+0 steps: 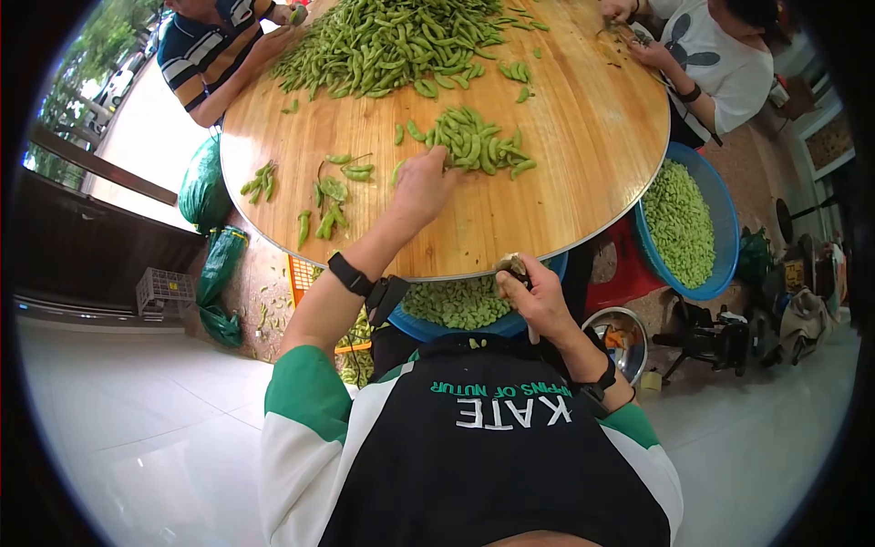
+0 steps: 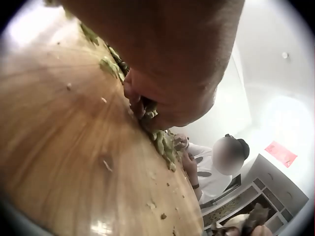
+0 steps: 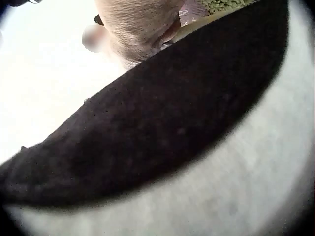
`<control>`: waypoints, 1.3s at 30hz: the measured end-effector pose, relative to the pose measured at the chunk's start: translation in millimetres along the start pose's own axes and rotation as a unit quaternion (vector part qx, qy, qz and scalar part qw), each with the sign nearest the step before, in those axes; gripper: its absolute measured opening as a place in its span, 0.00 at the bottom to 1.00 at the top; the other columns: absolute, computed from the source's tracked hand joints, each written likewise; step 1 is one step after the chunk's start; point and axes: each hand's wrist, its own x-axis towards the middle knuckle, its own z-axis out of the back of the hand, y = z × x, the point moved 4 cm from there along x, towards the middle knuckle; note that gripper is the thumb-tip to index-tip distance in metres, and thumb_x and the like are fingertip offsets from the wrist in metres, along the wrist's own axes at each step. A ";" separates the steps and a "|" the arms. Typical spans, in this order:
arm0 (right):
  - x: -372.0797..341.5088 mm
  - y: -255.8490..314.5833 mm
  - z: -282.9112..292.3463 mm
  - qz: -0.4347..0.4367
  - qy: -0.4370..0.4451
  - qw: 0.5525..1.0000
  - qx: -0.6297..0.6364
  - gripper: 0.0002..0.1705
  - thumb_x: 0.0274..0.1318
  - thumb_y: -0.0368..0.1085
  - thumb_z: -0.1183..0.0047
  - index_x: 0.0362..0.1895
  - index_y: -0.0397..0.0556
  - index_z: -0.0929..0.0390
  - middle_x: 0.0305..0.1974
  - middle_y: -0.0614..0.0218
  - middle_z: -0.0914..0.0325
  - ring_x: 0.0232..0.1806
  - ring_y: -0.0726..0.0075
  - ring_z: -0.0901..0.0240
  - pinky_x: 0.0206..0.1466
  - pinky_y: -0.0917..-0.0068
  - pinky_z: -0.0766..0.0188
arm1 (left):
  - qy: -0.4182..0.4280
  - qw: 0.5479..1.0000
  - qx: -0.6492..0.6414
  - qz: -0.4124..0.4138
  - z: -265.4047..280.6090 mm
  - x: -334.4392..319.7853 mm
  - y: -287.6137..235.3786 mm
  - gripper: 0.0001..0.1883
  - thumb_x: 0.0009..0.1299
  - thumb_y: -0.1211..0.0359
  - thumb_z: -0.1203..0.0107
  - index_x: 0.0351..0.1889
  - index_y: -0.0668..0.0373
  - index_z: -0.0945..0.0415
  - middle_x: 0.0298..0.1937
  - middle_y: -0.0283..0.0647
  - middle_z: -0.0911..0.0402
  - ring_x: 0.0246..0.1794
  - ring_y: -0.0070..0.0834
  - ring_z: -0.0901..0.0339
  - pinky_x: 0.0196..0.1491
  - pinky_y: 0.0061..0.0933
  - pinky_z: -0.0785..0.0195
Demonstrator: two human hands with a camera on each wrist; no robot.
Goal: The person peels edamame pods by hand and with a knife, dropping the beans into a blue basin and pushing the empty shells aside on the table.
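Over the round wooden desk (image 1: 570, 201), from left to right, I see my left hand (image 1: 424, 187) pinching a green pod (image 2: 150, 110) beside a loose pile (image 1: 474, 146) of plump, curved, bright-green pods; near the edge, my right hand (image 1: 540, 299) grips a small dark-and-pale item (image 1: 512, 265) I cannot identify.

Black KATE shirt (image 1: 492, 483), green-and-white sleeves (image 1: 303, 401), black wristbands (image 1: 349, 273)
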 end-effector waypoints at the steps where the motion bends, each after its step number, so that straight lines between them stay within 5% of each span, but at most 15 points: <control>1: 0.0 -1.5 0.9 0.000 0.005 1.000 -0.006 0.13 0.64 0.36 0.50 0.48 0.40 0.29 0.29 0.71 0.27 0.25 0.81 0.33 0.26 0.82 0.35 | 0.000 1.000 0.002 0.002 0.2 -2.6 8.0 0.11 0.62 0.66 0.43 0.33 0.66 0.28 0.34 0.56 0.23 0.40 0.55 0.25 0.41 0.48 0.33; 4: 4.3 1.2 -1.5 -0.097 0.037 0.986 0.127 0.17 0.67 0.38 0.56 0.55 0.41 0.33 0.30 0.71 0.29 0.23 0.83 0.37 0.21 0.84 0.40 | -0.047 0.997 0.007 -0.056 11.2 -11.3 13.8 0.10 0.61 0.69 0.43 0.35 0.66 0.27 0.31 0.51 0.21 0.32 0.45 0.22 0.35 0.42 0.30; 5: 7.0 3.8 -3.4 -0.096 0.038 0.986 0.128 0.17 0.67 0.38 0.56 0.55 0.41 0.33 0.30 0.71 0.29 0.23 0.83 0.37 0.21 0.84 0.40 | 0.022 0.980 -0.185 0.068 9.5 -16.0 22.8 0.08 0.64 0.71 0.44 0.35 0.67 0.26 0.29 0.47 0.21 0.27 0.37 0.23 0.29 0.33 0.31; 6: 10.6 7.2 -7.0 -0.085 0.035 0.983 0.160 0.19 0.67 0.38 0.58 0.58 0.42 0.35 0.31 0.70 0.30 0.23 0.83 0.39 0.20 0.85 0.42 | 0.090 0.907 -0.366 0.187 7.3 -23.7 23.2 0.06 0.66 0.72 0.45 0.35 0.68 0.26 0.27 0.42 0.20 0.22 0.29 0.23 0.23 0.25 0.32; 7: 13.5 9.5 -10.4 -0.075 0.031 0.978 0.192 0.20 0.68 0.38 0.59 0.61 0.43 0.38 0.31 0.70 0.30 0.22 0.83 0.41 0.18 0.86 0.44 | 0.091 0.907 -0.366 0.187 11.7 -30.2 15.2 0.06 0.66 0.72 0.45 0.35 0.68 0.26 0.27 0.42 0.20 0.22 0.29 0.23 0.23 0.25 0.32; 9: 17.8 11.1 -14.7 -0.071 0.026 0.973 0.218 0.21 0.68 0.37 0.59 0.61 0.44 0.38 0.32 0.69 0.30 0.22 0.83 0.41 0.18 0.86 0.43 | 0.131 0.787 -0.561 0.219 10.5 -49.1 -7.0 0.04 0.66 0.74 0.46 0.37 0.65 0.25 0.26 0.37 0.21 0.18 0.16 0.28 0.19 0.16 0.37; 14: 21.3 13.7 -19.2 -0.071 0.045 0.952 0.294 0.21 0.69 0.36 0.60 0.63 0.46 0.39 0.34 0.68 0.29 0.22 0.82 0.40 0.18 0.86 0.43 | 0.159 0.764 -0.592 0.200 12.6 -77.7 -34.6 0.05 0.67 0.75 0.47 0.38 0.66 0.24 0.26 0.37 0.21 0.19 0.17 0.27 0.20 0.16 0.37; 16: 20.6 16.6 -21.8 -0.059 0.058 0.947 0.310 0.16 0.69 0.36 0.61 0.58 0.44 0.37 0.33 0.65 0.30 0.22 0.79 0.41 0.17 0.85 0.42 | 0.123 0.795 -0.560 0.198 14.4 -82.6 -37.9 0.05 0.67 0.74 0.46 0.38 0.66 0.24 0.25 0.35 0.22 0.19 0.15 0.30 0.20 0.15 0.39; 25: 13.4 16.4 -28.1 -0.060 0.098 0.932 0.343 0.21 0.70 0.38 0.61 0.63 0.46 0.39 0.33 0.68 0.30 0.21 0.82 0.41 0.18 0.86 0.44 | 0.121 0.826 -0.521 0.176 15.1 -94.8 -40.8 0.06 0.65 0.72 0.44 0.36 0.66 0.22 0.24 0.30 0.25 0.23 0.12 0.32 0.24 0.15 0.42; 35: 12.2 17.9 -30.7 -0.044 0.057 0.963 0.261 0.16 0.67 0.32 0.58 0.56 0.42 0.32 0.29 0.68 0.29 0.19 0.83 0.43 0.18 0.87 0.44 | 0.081 0.817 -0.556 0.130 14.2 -98.1 -39.9 0.06 0.64 0.72 0.45 0.37 0.65 0.23 0.26 0.29 0.25 0.23 0.12 0.33 0.24 0.16 0.43; 37: 13.3 12.2 -28.5 -0.005 0.027 0.977 0.212 0.17 0.66 0.30 0.58 0.57 0.41 0.32 0.30 0.68 0.28 0.19 0.84 0.43 0.17 0.87 0.47 | 0.120 0.738 -0.636 0.190 5.1 -96.6 -37.7 0.04 0.64 0.73 0.46 0.34 0.64 0.25 0.23 0.30 0.28 0.20 0.13 0.37 0.22 0.17 0.48; 38: 12.2 11.9 -26.5 -0.005 0.027 0.977 0.211 0.17 0.66 0.30 0.58 0.57 0.41 0.32 0.30 0.68 0.28 0.19 0.84 0.43 0.17 0.87 0.47 | 0.120 0.738 -0.637 0.190 4.9 -94.6 -36.0 0.04 0.64 0.73 0.46 0.34 0.64 0.25 0.23 0.30 0.28 0.20 0.13 0.37 0.22 0.17 0.48; 39: 10.4 11.9 -23.6 -0.005 0.035 0.982 0.184 0.18 0.65 0.29 0.57 0.58 0.40 0.32 0.31 0.67 0.27 0.20 0.82 0.40 0.19 0.85 0.43 | 0.174 0.651 -0.703 0.227 0.4 -95.0 -36.8 0.03 0.64 0.73 0.46 0.32 0.63 0.26 0.22 0.30 0.31 0.18 0.14 0.40 0.21 0.18 0.50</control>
